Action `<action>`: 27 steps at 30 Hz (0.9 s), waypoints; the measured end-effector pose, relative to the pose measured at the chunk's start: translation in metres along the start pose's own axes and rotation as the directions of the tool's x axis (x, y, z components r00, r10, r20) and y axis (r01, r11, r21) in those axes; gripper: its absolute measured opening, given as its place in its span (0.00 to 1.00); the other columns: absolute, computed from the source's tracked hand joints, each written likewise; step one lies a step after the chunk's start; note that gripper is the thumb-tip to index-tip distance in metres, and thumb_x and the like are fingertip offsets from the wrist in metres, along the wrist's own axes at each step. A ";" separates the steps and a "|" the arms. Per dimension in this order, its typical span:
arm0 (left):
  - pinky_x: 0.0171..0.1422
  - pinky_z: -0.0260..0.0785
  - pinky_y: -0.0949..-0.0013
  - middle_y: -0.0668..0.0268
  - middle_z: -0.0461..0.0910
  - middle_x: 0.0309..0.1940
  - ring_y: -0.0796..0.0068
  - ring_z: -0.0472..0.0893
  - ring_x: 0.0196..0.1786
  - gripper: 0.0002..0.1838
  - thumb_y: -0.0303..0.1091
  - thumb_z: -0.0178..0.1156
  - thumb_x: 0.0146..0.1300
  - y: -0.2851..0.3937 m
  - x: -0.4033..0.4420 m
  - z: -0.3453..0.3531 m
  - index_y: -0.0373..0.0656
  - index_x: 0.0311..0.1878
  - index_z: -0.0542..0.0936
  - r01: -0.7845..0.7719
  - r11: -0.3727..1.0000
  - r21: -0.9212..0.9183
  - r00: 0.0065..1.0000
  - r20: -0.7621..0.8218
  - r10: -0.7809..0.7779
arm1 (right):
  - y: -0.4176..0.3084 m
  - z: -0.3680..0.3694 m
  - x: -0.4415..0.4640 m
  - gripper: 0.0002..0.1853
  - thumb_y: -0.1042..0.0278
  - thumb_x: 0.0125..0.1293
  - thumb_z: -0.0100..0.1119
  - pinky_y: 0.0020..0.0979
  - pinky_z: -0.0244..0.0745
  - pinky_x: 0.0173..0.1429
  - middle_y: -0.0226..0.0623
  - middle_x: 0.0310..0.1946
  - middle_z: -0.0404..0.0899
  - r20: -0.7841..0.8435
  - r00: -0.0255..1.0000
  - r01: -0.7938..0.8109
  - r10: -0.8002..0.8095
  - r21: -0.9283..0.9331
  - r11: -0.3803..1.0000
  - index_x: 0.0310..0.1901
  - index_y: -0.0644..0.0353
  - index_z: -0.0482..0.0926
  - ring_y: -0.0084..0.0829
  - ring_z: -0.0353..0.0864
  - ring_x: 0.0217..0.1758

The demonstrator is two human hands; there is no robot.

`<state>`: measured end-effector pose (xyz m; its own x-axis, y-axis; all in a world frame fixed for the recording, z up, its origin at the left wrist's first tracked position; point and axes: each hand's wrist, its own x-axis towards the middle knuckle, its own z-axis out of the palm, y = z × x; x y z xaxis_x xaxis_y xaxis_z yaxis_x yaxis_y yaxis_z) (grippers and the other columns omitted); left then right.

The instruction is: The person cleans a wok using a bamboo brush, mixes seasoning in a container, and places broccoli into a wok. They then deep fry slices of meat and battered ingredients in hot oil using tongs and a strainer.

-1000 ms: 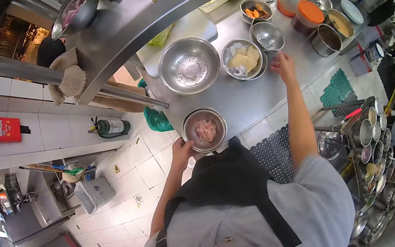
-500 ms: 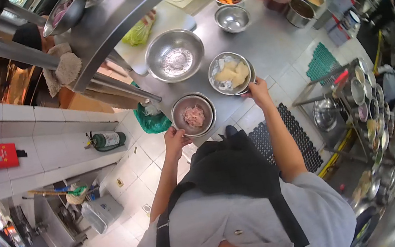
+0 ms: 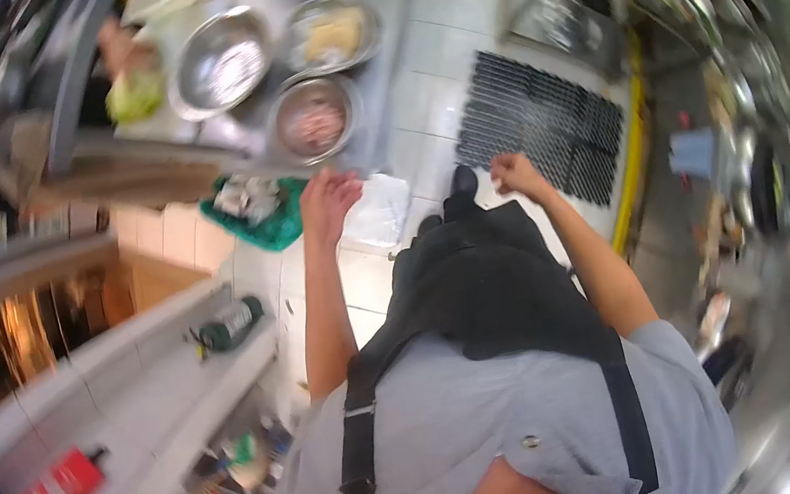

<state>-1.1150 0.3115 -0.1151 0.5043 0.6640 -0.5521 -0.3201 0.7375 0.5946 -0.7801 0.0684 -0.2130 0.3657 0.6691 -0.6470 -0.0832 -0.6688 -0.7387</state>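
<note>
My left hand (image 3: 331,202) is in the air just off the near edge of the steel table (image 3: 391,96), its fingers loosely apart and holding nothing. Nearest to it on the table is a steel bowl (image 3: 337,146) with pink raw meat (image 3: 315,126). Behind that bowl stands another bowl (image 3: 371,28) with a pale yellow mass (image 3: 334,35). A large metal bowl (image 3: 186,100) with a shiny inside sits to their left. Away from the table, my right hand (image 3: 515,172) hangs over the floor with curled fingers, and I see nothing in it. Motion blurs the view.
A green bag (image 3: 284,230) lies beside the table's corner. Black floor mats (image 3: 539,121) are ahead on the right. A fire extinguisher (image 3: 229,323) stands at the left by a low tiled ledge. Another person's hand (image 3: 123,48) is near some lettuce (image 3: 134,95).
Both my hands have let go of the bowls, which now stand on the table. My body and view have turned right, so the table appears farther left and up.
</note>
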 end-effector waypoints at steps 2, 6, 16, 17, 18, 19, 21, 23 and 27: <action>0.43 0.82 0.57 0.52 0.83 0.39 0.58 0.85 0.38 0.08 0.35 0.57 0.71 -0.031 -0.004 -0.013 0.40 0.43 0.76 0.099 0.978 0.182 0.986 0.116 -0.121 | 0.081 -0.016 -0.078 0.22 0.65 0.55 0.63 0.35 0.82 0.39 0.53 0.32 0.85 -0.103 0.994 -0.025 -0.037 -0.544 0.839 0.50 0.69 0.83 0.36 0.87 0.32; 0.41 0.83 0.56 0.49 0.83 0.39 0.55 0.86 0.36 0.10 0.33 0.57 0.69 -0.108 -0.014 -0.035 0.36 0.47 0.75 0.343 0.690 0.638 0.882 0.034 -0.470 | 0.222 -0.017 -0.237 0.13 0.67 0.55 0.54 0.43 0.79 0.43 0.56 0.32 0.82 -0.371 0.903 -0.361 0.219 -0.373 0.855 0.37 0.65 0.84 0.49 0.83 0.35; 0.31 0.77 0.63 0.56 0.83 0.34 0.63 0.85 0.31 0.08 0.32 0.57 0.65 -0.243 0.038 -0.075 0.38 0.41 0.79 -0.086 -0.207 0.975 0.797 -0.058 -0.601 | 0.389 0.036 -0.513 0.13 0.73 0.60 0.56 0.34 0.81 0.27 0.41 0.27 0.84 -0.789 0.158 0.054 0.594 0.608 0.792 0.46 0.66 0.83 0.30 0.84 0.21; 0.31 0.77 0.64 0.56 0.83 0.34 0.63 0.86 0.31 0.08 0.32 0.57 0.65 -0.256 0.027 -0.050 0.38 0.42 0.78 -0.073 -0.204 0.976 0.799 -0.065 -0.598 | 0.449 0.041 -0.538 0.12 0.73 0.62 0.58 0.34 0.82 0.30 0.42 0.28 0.84 -0.890 -0.036 -0.092 0.455 0.456 0.885 0.46 0.65 0.83 0.32 0.86 0.25; 0.31 0.77 0.64 0.57 0.83 0.34 0.63 0.86 0.32 0.08 0.32 0.57 0.65 -0.273 0.012 -0.025 0.38 0.42 0.78 -0.067 -0.195 0.979 0.799 -0.064 -0.598 | 0.470 0.041 -0.576 0.12 0.72 0.62 0.59 0.37 0.82 0.36 0.44 0.31 0.84 -0.884 -0.312 -0.200 0.349 0.420 0.885 0.46 0.64 0.83 0.39 0.87 0.31; 0.31 0.77 0.64 0.57 0.83 0.34 0.63 0.86 0.32 0.09 0.32 0.57 0.65 -0.291 -0.002 -0.004 0.38 0.43 0.78 -0.063 -0.178 0.982 0.800 -0.057 -0.597 | 0.472 0.031 -0.630 0.13 0.70 0.61 0.60 0.41 0.81 0.42 0.48 0.33 0.84 -0.878 -0.301 -0.333 0.372 0.463 0.822 0.46 0.64 0.83 0.47 0.85 0.38; 0.31 0.77 0.65 0.57 0.83 0.35 0.63 0.86 0.32 0.10 0.32 0.57 0.65 -0.328 -0.033 0.028 0.38 0.45 0.77 -0.061 -0.150 0.987 0.787 -0.045 -0.616 | 0.510 0.024 -0.694 0.18 0.71 0.57 0.59 0.46 0.77 0.48 0.52 0.36 0.82 -0.771 -0.525 -0.416 0.359 0.601 0.683 0.51 0.61 0.80 0.52 0.82 0.40; 0.31 0.77 0.66 0.58 0.83 0.35 0.63 0.87 0.33 0.11 0.32 0.57 0.65 -0.367 -0.069 0.060 0.38 0.47 0.77 -0.065 -0.123 0.990 0.762 -0.031 -0.647 | 0.562 0.017 -0.746 0.25 0.73 0.55 0.58 0.48 0.76 0.49 0.53 0.38 0.81 -0.762 -0.574 -0.511 0.301 0.620 0.595 0.58 0.60 0.75 0.53 0.82 0.41; 0.31 0.77 0.67 0.59 0.83 0.35 0.63 0.87 0.34 0.13 0.33 0.57 0.66 -0.455 -0.150 0.121 0.38 0.51 0.76 -0.176 -0.099 0.979 0.672 0.046 -0.740 | 0.645 -0.009 -0.779 0.30 0.74 0.58 0.57 0.47 0.77 0.42 0.55 0.38 0.81 -0.798 -0.464 -0.354 0.385 0.565 0.745 0.65 0.61 0.69 0.55 0.83 0.38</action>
<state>-0.9482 -0.1383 -0.2322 0.6121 -0.1051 -0.7838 0.7286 -0.3103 0.6106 -1.1103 -0.8868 -0.1842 0.5379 -0.8264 0.1663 -0.7157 -0.5519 -0.4280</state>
